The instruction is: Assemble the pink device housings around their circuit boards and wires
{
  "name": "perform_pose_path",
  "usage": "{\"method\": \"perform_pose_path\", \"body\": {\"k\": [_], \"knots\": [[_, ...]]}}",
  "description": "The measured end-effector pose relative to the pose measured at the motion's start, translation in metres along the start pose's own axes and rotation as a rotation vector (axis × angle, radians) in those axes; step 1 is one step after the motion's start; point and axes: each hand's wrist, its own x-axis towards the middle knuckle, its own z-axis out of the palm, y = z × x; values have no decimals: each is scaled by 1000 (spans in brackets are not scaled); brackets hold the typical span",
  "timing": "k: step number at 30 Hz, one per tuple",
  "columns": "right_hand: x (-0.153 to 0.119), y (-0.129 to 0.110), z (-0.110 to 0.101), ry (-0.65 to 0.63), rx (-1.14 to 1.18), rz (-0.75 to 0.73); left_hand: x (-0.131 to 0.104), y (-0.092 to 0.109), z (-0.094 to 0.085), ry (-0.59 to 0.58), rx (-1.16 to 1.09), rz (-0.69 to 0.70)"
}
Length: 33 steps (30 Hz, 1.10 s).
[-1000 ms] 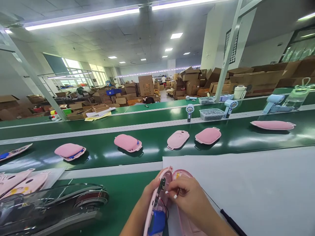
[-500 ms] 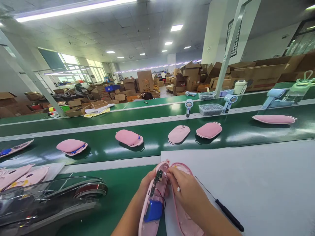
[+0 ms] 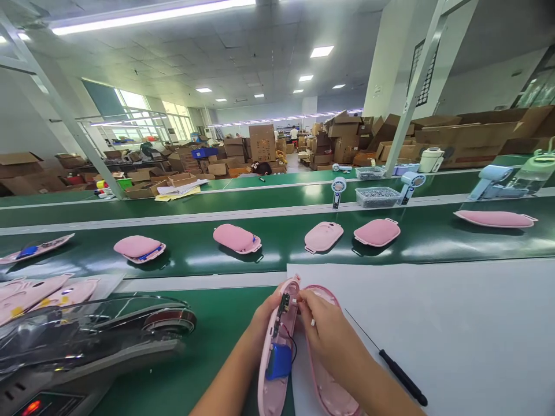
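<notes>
Head camera view: a pink half-shell (image 3: 271, 393) stands tilted on its edge at the near left border of the white sheet (image 3: 459, 335), a green circuit board (image 3: 282, 310) and a blue battery pack (image 3: 278, 362) inside it. The left hand (image 3: 265, 316) grips the half-shell's outer side with curled fingers. The right hand (image 3: 327, 326), thumb and fingertips drawn together, pinches a small white connector (image 3: 295, 301) beside the board; whether it is seated cannot be told. A second white plug (image 3: 313, 322) shows against the fingers of the same hand. A matching pink shell (image 3: 332, 390) lies open side up at the sheet's left part, partly behind the right forearm, and a black-handled screwdriver (image 3: 403, 378) rests on the sheet to the right of that arm. Left of the sheet sit a dark machine under a clear cover (image 3: 130, 338) and a group of pink panels (image 3: 43, 292). Beyond the sheet's far edge, pink cases (image 3: 377, 232) dot a green conveyor (image 3: 425, 240). Farther beyond the sheet are a clear tub of small metal parts (image 3: 378, 197) and blue handheld fans (image 3: 339, 188), with cardboard boxes (image 3: 262, 143) and a distant person (image 3: 294, 136) in the background.
</notes>
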Motion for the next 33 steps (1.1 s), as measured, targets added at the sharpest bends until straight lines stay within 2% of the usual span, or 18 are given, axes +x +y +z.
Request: {"method": "perform_pose_path", "body": {"k": [4, 12, 16, 20, 33], "knots": [[0, 4, -1, 8, -10, -31, 1, -1, 3, 13, 13, 32], [-1, 1, -5, 101, -35, 1, -1, -1, 6, 53, 52, 89], [-1, 2, 2, 83, 41, -50, -1, -1, 11, 64, 38, 115], [3, 6, 10, 99, 75, -22, -1, -3, 14, 87, 29, 142], [6, 5, 19, 174, 0, 26, -4, -5, 22, 119, 83, 141]]}}
